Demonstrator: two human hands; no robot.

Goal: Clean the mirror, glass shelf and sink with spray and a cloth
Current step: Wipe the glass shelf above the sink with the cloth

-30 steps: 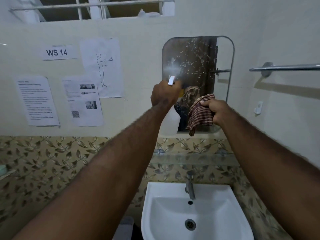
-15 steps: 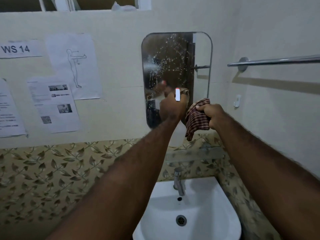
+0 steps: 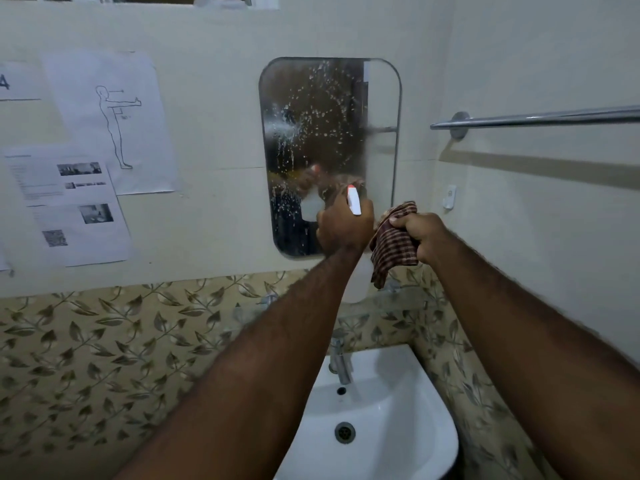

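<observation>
I see the mirror (image 3: 329, 133) on the wall above the shelf (image 3: 398, 301), the sink (image 3: 398, 427) below. Papers (image 3: 104, 123) hang left, a rail (image 3: 536, 117) right.

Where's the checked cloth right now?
In the head view, the checked cloth hangs bunched in the right hand, right of the left hand holding the spray bottle, before the mirror's lower right corner, above the sink.

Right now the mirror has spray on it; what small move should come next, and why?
Probably bring the right hand with the checked cloth up onto the mirror and start wiping. Droplets already cover its upper and left glass, some running down, and the cloth is bunched beside its lower edge.
</observation>
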